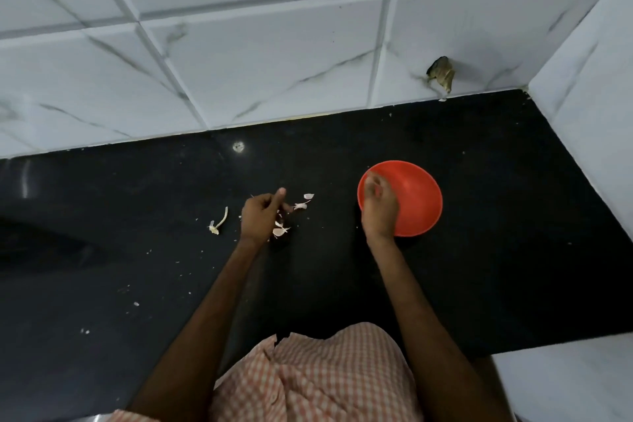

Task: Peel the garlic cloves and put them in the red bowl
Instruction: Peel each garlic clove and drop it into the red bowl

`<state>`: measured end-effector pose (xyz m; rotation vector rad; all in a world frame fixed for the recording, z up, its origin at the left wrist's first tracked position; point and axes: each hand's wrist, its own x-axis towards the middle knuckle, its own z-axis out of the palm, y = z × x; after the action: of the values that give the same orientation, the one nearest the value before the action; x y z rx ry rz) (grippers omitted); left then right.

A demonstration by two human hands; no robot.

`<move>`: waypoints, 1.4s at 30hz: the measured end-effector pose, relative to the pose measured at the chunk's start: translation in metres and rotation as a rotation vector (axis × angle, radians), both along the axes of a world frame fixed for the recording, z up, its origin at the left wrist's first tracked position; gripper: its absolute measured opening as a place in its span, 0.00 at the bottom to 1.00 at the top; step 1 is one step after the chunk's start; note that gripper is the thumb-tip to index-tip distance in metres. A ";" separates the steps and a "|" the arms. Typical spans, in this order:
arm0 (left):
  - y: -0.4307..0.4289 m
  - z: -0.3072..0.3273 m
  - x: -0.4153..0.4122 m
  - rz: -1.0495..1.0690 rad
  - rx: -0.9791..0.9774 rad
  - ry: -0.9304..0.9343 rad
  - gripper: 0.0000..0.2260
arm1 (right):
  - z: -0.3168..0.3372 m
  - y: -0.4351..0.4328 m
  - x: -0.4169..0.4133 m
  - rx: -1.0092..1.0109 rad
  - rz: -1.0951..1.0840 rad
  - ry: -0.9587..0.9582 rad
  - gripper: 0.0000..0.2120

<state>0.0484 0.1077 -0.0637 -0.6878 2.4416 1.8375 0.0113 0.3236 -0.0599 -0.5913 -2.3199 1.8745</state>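
Black counter (479,161), mid-frame: left hand (260,216) curls, thumb up, by skins (301,205); right hand (378,207) curls over bowl (418,202). Can't tell what either holds.

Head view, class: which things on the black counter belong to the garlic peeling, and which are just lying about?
Job: red bowl, garlic pieces, left hand, right hand.
Lying about: bare garlic stalk, brown scrap against the wall tiles, white spot near those tiles.
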 end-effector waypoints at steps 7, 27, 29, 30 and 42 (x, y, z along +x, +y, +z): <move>-0.053 -0.007 0.035 0.201 -0.124 0.036 0.10 | -0.029 -0.083 0.032 0.378 0.799 0.094 0.10; -0.076 -0.033 0.057 -0.123 -0.180 -0.056 0.11 | -0.051 -0.124 0.066 0.846 0.708 0.055 0.08; -0.079 -0.033 0.057 -0.155 -0.192 -0.068 0.10 | -0.051 -0.127 0.067 0.869 0.689 0.031 0.05; -0.081 -0.034 0.058 -0.173 -0.193 -0.073 0.09 | -0.051 -0.128 0.068 0.880 0.688 0.020 0.05; -0.070 -0.027 0.047 -0.227 0.067 0.113 0.07 | -0.043 -0.142 0.071 0.361 0.624 0.021 0.03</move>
<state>0.0952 0.0372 -0.0902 -0.2966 2.3927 1.9052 0.0819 0.1817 -0.1025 0.2219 -2.9541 1.5401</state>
